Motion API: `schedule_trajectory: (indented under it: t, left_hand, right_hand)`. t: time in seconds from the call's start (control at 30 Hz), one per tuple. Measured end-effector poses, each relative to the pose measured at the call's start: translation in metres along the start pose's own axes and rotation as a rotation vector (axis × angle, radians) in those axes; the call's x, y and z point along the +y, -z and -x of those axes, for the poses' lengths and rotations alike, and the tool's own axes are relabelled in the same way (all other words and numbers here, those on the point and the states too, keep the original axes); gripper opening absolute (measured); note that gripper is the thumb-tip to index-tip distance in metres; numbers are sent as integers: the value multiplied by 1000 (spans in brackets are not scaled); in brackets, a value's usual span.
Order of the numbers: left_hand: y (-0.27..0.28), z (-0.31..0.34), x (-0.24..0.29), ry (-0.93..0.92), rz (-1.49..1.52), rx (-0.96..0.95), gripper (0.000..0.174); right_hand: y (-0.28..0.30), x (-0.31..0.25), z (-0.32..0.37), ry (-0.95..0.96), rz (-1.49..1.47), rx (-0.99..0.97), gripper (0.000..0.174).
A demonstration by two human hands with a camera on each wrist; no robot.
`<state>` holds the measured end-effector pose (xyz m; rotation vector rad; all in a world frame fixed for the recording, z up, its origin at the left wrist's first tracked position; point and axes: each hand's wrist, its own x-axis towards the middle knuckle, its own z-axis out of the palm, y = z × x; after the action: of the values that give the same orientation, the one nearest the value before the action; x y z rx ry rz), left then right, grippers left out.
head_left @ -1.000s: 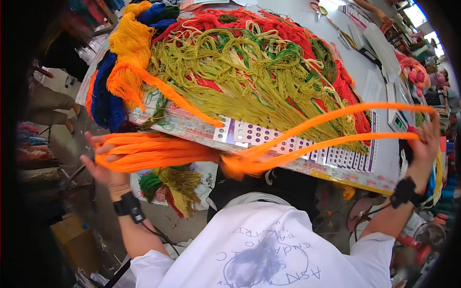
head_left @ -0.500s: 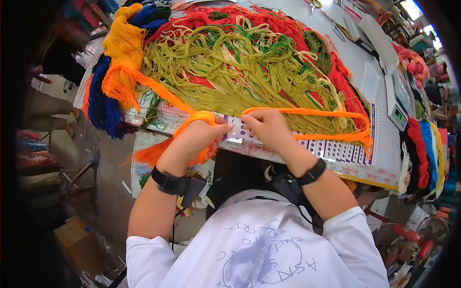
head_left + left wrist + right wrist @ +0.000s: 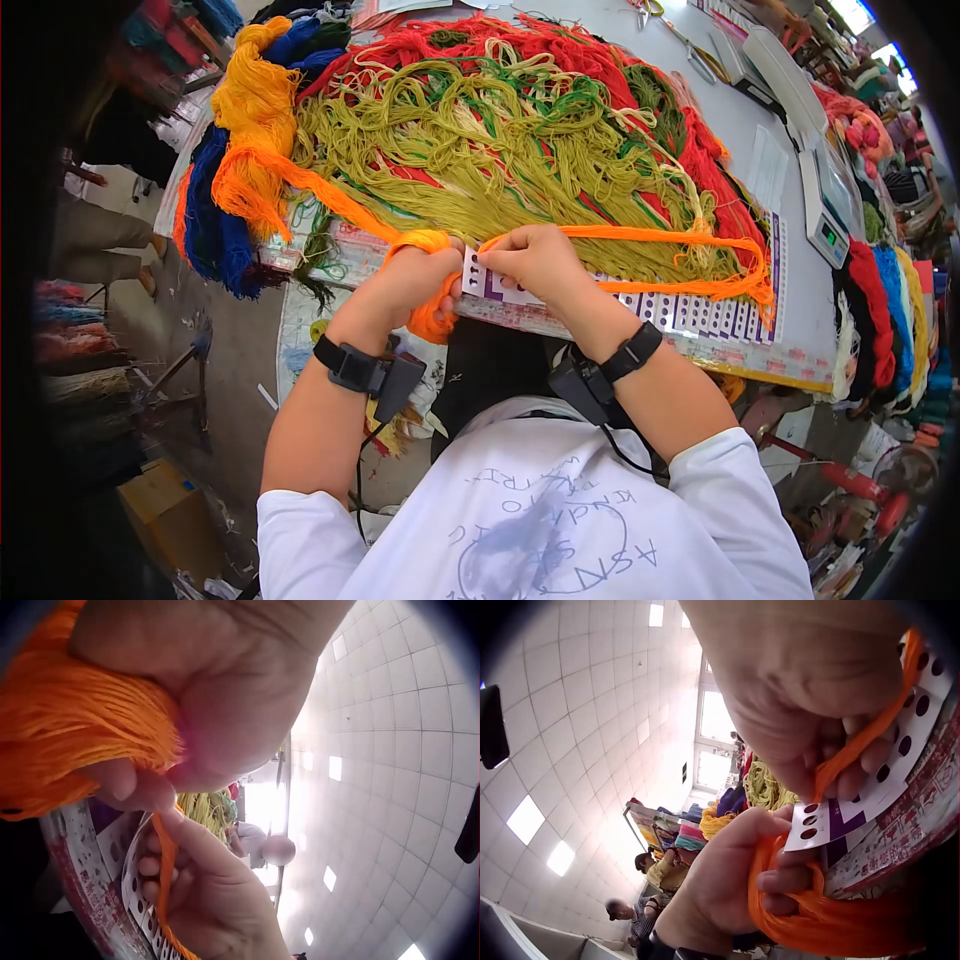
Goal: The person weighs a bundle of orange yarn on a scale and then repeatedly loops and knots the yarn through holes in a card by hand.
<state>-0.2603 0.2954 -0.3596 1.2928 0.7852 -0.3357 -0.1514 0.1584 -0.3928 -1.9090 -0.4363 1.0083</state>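
A thick hank of orange yarn [image 3: 432,325] is looped about my left hand [image 3: 412,278], which grips it at the front edge of the table. In the right wrist view, the left thumb and fingers are at the end of a white and purple card with punched holes [image 3: 802,838]. Close by, my right hand [image 3: 540,262] pinches a thinner orange strand [image 3: 870,735] against that card, its fingertips right at the holes. From there the strand runs right as a long loop [image 3: 690,238] lying across the cards.
A wide heap of olive, red and green yarn [image 3: 480,140] covers the table. Yellow-orange and blue hanks [image 3: 255,90] hang at its left. More punched cards [image 3: 690,310] line the front edge. A scale [image 3: 825,225] and scissors [image 3: 705,60] lie on the right.
The hands were spread wide with the orange yarn stretched between them, then came together at the table edge. The right hand has since shifted slightly left, and the hank's swinging tail has dropped.
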Motion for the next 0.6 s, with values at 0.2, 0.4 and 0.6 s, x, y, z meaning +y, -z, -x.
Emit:
schedule_trajectory:
  t: [0.2,0.4,0.6]
  left_hand:
    - [1,-8,-6,-15,-4,-44,9]
    - [0,-13,-10,-23,-25,-6,9]
    - [-1,-12,-19,-86,-40,91,7]
  right_hand:
    - [-12,-8,12,111,395,221,12]
    - [-20,11,38,637,501,256,12]
    - [-9,17,26,476,236,144,13]
